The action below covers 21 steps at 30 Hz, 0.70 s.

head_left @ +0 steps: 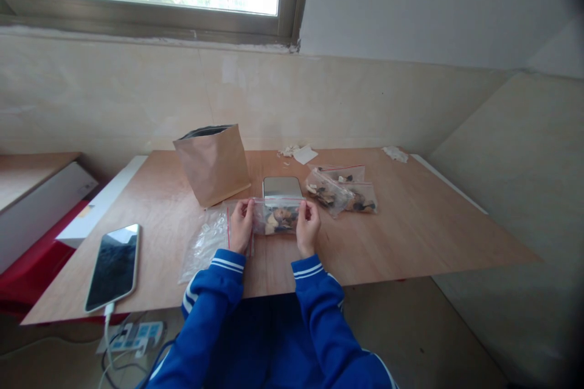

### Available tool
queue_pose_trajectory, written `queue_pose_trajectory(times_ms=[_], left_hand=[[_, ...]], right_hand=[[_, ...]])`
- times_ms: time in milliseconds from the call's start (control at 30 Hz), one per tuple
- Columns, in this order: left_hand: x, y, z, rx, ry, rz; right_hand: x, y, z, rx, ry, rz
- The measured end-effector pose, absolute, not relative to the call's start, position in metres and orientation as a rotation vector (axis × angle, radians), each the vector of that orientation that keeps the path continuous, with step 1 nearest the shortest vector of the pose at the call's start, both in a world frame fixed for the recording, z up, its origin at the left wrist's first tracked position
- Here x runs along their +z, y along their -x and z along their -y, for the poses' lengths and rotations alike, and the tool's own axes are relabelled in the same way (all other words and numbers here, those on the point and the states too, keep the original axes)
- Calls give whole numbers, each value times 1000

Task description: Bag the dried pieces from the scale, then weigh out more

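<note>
Between my two hands is a clear zip bag [280,219] partly filled with dark and pale dried pieces, whose exact kind I cannot make out. My left hand [241,226] pinches its top left corner. At the top right corner my right hand [308,228] pinches it too. Just behind the bag lies a flat scale-like device [281,186], its near part covered by the bag. Flat clear bags [205,243] lie beside and under my left hand. To the right, several filled zip bags [340,189] lie in a heap.
A brown paper pouch [214,164] stands with its top gaping at back left. A phone [114,267] on a charging cable lies at the table's left edge. Paper scraps [305,154] lie along the back, and a crumpled tissue [395,154] at back right. Below is a power strip [137,335].
</note>
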<state>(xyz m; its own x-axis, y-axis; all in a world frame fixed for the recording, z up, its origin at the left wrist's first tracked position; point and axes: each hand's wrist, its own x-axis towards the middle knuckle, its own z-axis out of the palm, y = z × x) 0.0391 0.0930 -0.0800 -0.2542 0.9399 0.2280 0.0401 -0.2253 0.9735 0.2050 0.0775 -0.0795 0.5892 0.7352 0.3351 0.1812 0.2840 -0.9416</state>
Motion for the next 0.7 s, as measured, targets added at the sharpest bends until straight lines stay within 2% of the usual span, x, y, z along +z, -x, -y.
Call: queue_pose_trajectory(times_ms=[233,700], left_hand=[[-71,-38,-88,1546,-1141,-1251],[-69,-40,-86,1569,-1150,-1208]], right_hand=[[-81,-206,-79,543,1256,845],[-82,-207,-79,529,1255,847]])
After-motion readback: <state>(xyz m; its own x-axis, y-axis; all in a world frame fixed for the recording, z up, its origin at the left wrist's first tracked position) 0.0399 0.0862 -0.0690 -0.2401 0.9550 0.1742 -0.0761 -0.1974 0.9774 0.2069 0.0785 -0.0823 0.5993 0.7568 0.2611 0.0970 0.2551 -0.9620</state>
